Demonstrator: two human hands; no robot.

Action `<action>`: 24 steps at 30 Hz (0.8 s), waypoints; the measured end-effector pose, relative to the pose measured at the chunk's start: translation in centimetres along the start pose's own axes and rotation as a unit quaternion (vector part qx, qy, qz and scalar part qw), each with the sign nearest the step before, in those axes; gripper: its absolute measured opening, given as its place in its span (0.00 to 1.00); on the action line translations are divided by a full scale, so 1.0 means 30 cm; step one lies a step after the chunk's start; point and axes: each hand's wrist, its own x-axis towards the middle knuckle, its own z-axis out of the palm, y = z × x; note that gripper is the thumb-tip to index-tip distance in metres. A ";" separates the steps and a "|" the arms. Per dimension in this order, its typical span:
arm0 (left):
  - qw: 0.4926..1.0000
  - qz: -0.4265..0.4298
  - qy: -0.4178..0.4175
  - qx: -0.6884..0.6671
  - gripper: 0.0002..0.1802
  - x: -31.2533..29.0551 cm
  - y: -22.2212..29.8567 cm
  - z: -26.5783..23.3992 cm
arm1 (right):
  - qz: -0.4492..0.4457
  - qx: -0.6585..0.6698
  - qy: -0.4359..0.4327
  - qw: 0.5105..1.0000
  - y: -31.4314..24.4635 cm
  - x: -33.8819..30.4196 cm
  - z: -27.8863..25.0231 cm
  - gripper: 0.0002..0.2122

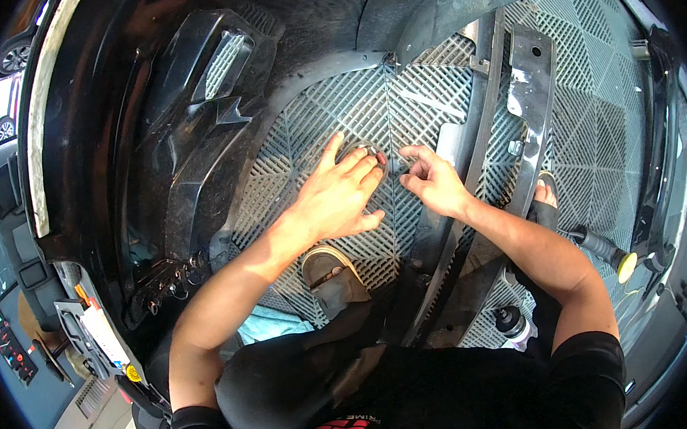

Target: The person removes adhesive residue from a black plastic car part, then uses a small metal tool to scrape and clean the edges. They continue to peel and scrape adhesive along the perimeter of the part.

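My left hand (342,195) is stretched out palm down, with thumb and fingers spread. Its fingertips lie over a small dark rounded piece (383,162) with a shiny edge; the fingers cover most of it, so its kind cannot be told. Just to the right, my right hand (434,182) hovers with bent fingers, a gap showing between thumb and forefinger. No object is visible in it. Both hands are above the grey grid floor tiles (335,95), framed by a large black car body panel (196,157) on the left and a long dark bar (488,101) on the right.
A shiny black beam (535,65) runs beside the bar. My sandalled foot (332,275) stands near a light-blue cloth (275,324). At right are a polisher (601,248) with a yellow pad and a black-topped bottle (512,322). A holder with pens (93,332) is at left.
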 end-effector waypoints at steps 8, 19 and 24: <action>0.993 -0.009 -0.099 0.059 0.41 0.016 -0.012 0.029 | 0.000 -0.013 -0.009 1.000 -0.019 -0.010 -0.004 0.20; 0.981 -0.015 -0.187 0.049 0.36 -0.007 0.003 -0.048 | -0.004 -0.025 -0.012 1.000 -0.001 0.002 0.000 0.19; 0.997 0.010 -0.070 0.025 0.41 -0.009 -0.006 -0.006 | 0.003 -0.032 -0.019 0.999 -0.003 0.007 0.002 0.19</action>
